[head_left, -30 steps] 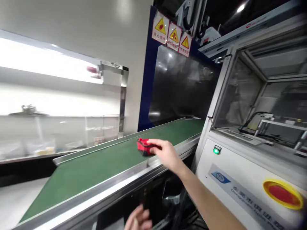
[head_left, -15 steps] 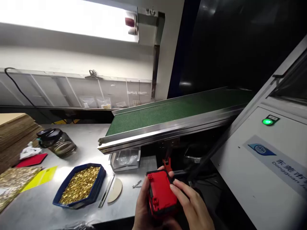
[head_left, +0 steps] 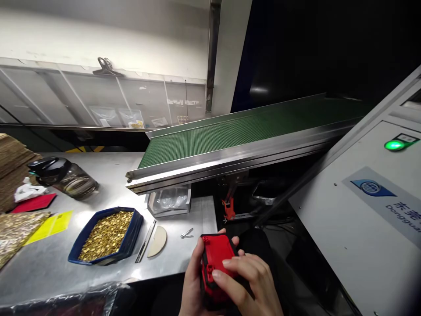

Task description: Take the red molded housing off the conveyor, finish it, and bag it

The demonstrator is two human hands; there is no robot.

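My left hand (head_left: 193, 281) is closed around a small red and black plastic case (head_left: 217, 248), its thumb along the left edge and fingertips showing past the far edge. Two red knob-like parts stick up along the left side of the red face. My right hand (head_left: 251, 281) lies over the right and near part of the case, fingers apart, with two fingertips touching the red face. One of these is close to the nearer knob. Part of the case's near side is hidden by the right hand.
A blue tray (head_left: 74, 248) of gold-coloured pieces, tweezers (head_left: 145, 242), a tan half-disc (head_left: 158, 242) and nail clippers (head_left: 187, 234) lie on the metal table. Behind slopes a green conveyor belt (head_left: 210, 139); a white machine (head_left: 329, 202) stands right. A bottle (head_left: 66, 177) lies at left.
My right hand has shifted left over the red face, its fingertips nearer the lower knob. My left hand still holds the case. The view has tilted downward.
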